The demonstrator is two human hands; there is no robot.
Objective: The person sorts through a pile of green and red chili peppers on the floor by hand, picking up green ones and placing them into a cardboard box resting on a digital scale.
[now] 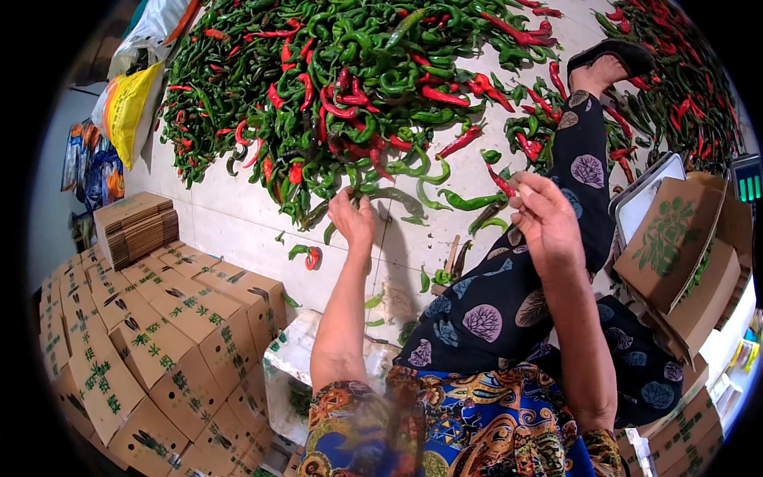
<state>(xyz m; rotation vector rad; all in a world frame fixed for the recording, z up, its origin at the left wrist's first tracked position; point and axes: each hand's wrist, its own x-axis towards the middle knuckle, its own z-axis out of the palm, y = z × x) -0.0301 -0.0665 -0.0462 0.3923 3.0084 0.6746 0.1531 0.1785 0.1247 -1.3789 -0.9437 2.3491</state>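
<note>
A large heap of green and red chili peppers [318, 87] spreads over the pale tiled floor. My left hand [351, 216] reaches to the heap's near edge, its fingers curled among green peppers; what they grip, if anything, is hidden. Over my bent leg, my right hand [548, 215] is closed in a pinch on a small red chili pepper [499, 181], which points up and left from the fingertips. Near the left hand lies a dark green pepper [391, 194]. Between my hands is a curved green pepper [465, 200] on the tiles.
Stacked printed cardboard boxes [175, 334] fill the lower left, with flattened cartons [139, 230] on top. A white foam box [278, 381] stands by my left elbow. At right is an open carton [675, 238]; more peppers [683, 71] lie beyond my outstretched leg. A yellow sack [131, 111] stands at far left.
</note>
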